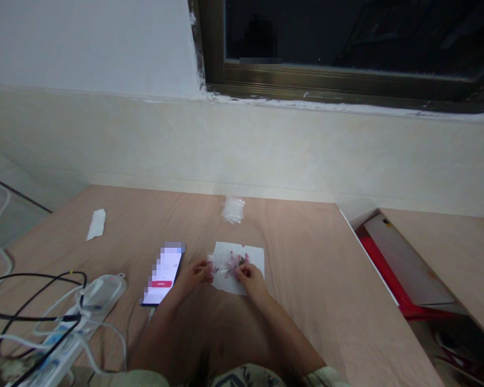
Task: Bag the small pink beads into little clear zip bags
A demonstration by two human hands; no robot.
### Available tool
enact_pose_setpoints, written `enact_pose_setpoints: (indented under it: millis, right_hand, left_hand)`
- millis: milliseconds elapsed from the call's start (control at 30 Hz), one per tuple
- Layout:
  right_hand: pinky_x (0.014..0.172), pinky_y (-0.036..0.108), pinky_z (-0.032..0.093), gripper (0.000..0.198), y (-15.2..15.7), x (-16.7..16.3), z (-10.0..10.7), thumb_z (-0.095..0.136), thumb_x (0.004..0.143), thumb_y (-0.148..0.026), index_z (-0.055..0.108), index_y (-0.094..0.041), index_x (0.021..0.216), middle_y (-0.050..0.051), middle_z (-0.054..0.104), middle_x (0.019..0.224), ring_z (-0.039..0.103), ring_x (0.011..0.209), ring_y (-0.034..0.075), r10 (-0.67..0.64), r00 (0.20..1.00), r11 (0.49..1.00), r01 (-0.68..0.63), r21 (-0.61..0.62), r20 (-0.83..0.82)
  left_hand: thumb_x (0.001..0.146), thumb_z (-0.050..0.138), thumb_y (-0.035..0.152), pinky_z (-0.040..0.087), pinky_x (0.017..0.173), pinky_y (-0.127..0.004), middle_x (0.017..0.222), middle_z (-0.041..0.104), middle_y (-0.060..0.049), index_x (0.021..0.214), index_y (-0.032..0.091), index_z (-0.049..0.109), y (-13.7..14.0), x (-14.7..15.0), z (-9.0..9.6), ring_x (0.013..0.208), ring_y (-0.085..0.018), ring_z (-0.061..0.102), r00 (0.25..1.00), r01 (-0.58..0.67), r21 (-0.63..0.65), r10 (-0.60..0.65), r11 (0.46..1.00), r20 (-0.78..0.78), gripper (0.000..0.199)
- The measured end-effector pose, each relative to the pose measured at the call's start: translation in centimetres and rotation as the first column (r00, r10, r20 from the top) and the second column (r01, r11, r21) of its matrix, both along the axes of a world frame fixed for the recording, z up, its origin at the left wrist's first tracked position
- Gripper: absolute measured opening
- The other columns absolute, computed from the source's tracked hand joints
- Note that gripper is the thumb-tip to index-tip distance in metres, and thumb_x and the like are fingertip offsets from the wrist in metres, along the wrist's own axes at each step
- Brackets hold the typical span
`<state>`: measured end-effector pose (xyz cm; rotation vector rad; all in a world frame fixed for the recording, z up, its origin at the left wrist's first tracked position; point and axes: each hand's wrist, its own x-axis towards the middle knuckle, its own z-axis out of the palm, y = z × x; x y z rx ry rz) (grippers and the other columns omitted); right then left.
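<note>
A white sheet of paper (230, 287) lies on the wooden table in front of me. On it are small pink and dark bits (234, 260) that look like dried flowers or a floral print; I cannot tell which. My left hand (197, 274) is at the sheet's left edge, its fingers pinched on a small clear plastic bag (210, 260) with some pink showing in it. My right hand (252, 279) is over the right half of the sheet, thumb and fingers pressed together at the pink bits. What lies between those right fingertips is too small to make out.
A lit phone (163, 274) lies left of my left hand. Behind the sheet rests a stack of clear plastic bags (233, 209). At far left are a white paper scrap (96, 224) and a power strip (100, 293) with tangled cables. A red object (381, 269) sits beyond the table's right edge.
</note>
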<state>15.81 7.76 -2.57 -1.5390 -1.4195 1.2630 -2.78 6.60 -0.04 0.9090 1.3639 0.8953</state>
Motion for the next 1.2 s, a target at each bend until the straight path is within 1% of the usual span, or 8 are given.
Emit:
enact_pose_setpoints:
  millis: [133, 267, 367, 500, 667, 800, 1000, 1200]
  right_hand:
    - [0.049, 0.022, 0.031, 0.022, 0.1, 0.3, 0.5, 0.047, 0.066, -0.033, 0.05, -0.016, 0.052, -0.003, 0.047, 0.047, 0.041, 0.048, 0.01, 0.012, 0.997, 0.999, -0.015, -0.039, -0.082]
    - [0.048, 0.021, 0.031, 0.021, 0.2, 0.4, 0.8, 0.049, 0.064, -0.033, 0.051, -0.016, 0.052, -0.003, 0.047, 0.045, 0.042, 0.046, 0.01, -0.001, 0.997, 0.998, -0.004, -0.068, -0.08]
    - [0.048, 0.021, 0.031, 0.019, 0.3, 0.4, 0.7, 0.049, 0.064, -0.032, 0.051, -0.016, 0.052, -0.003, 0.047, 0.045, 0.042, 0.046, 0.01, -0.034, 0.996, 0.997, 0.028, -0.075, -0.078]
    - [0.048, 0.021, 0.031, 0.02, 0.3, 0.3, 0.5, 0.049, 0.064, -0.033, 0.051, -0.016, 0.053, -0.003, 0.047, 0.046, 0.042, 0.045, 0.01, -0.054, 0.994, 0.996, 0.047, -0.075, -0.096]
    - [0.046, 0.021, 0.031, 0.019, 0.4, 0.4, 0.3, 0.05, 0.065, -0.031, 0.05, -0.016, 0.052, -0.004, 0.046, 0.044, 0.041, 0.043, 0.009, -0.074, 0.994, 0.996, 0.069, -0.063, -0.085]
    - [0.046, 0.021, 0.032, 0.02, 0.5, 0.4, 0.2, 0.049, 0.066, -0.031, 0.05, -0.016, 0.053, -0.003, 0.047, 0.046, 0.042, 0.044, 0.009, -0.059, 0.994, 0.997, 0.053, -0.061, -0.093]
    - [0.045, 0.021, 0.03, 0.02, 0.8, 0.4, 0.3, 0.049, 0.066, -0.028, 0.048, -0.017, 0.049, -0.004, 0.045, 0.043, 0.04, 0.042, 0.009, -0.05, 0.995, 0.994, 0.042, -0.096, -0.081]
    - [0.045, 0.021, 0.032, 0.024, 0.8, 0.5, 1.0, 0.052, 0.065, -0.034, 0.049, -0.017, 0.047, -0.004, 0.046, 0.041, 0.041, 0.042, 0.008, -0.038, 0.992, 0.995, 0.026, -0.097, -0.12]
  left_hand:
    - [0.051, 0.067, 0.048, 0.052, 0.063, -0.034, 0.062, 0.061, 0.0, 0.082, 0.013, 0.056, 0.1, -0.2, -0.3, 0.056, -0.016, 0.061, 0.996, -0.041, -0.048, 0.045, 0.998, 0.081, 0.048]
    - [0.049, 0.069, 0.045, 0.053, 0.06, -0.034, 0.058, 0.057, 0.003, 0.079, 0.013, 0.056, 0.4, -0.1, 0.0, 0.051, -0.014, 0.06, 0.994, -0.046, -0.047, 0.051, 0.998, 0.098, 0.046]
    - [0.048, 0.069, 0.044, 0.054, 0.057, -0.032, 0.063, 0.055, 0.004, 0.075, 0.013, 0.054, 0.7, 0.3, 0.8, 0.05, -0.011, 0.058, 0.995, -0.062, -0.01, 0.063, 0.998, 0.079, 0.043]
    - [0.053, 0.067, 0.043, 0.054, 0.053, -0.031, 0.063, 0.053, 0.004, 0.071, 0.013, 0.052, 1.0, 1.0, 1.5, 0.051, -0.011, 0.057, 0.998, -0.068, 0.071, 0.066, 0.995, 0.023, 0.038]
    - [0.061, 0.061, 0.04, 0.05, 0.045, -0.025, 0.059, 0.052, 0.004, 0.076, 0.014, 0.05, 1.0, 1.7, 2.0, 0.045, -0.011, 0.056, 0.993, -0.039, 0.174, 0.056, 0.984, -0.099, 0.032]
    - [0.064, 0.058, 0.037, 0.047, 0.041, -0.022, 0.057, 0.052, 0.005, 0.076, 0.015, 0.049, 1.1, 2.2, 2.9, 0.044, -0.011, 0.055, 0.989, -0.027, 0.226, 0.059, 0.974, -0.138, 0.027]
    - [0.067, 0.054, 0.034, 0.042, 0.036, -0.019, 0.055, 0.05, 0.005, 0.072, 0.015, 0.048, 1.5, 2.8, 4.0, 0.041, -0.01, 0.053, 0.978, 0.034, 0.258, 0.02, 0.966, -0.207, 0.021]
    - [0.065, 0.055, 0.034, 0.039, 0.035, -0.018, 0.056, 0.05, 0.005, 0.071, 0.016, 0.048, 1.6, 3.0, 4.9, 0.041, -0.009, 0.053, 0.983, 0.003, 0.246, 0.043, 0.969, -0.181, 0.02]
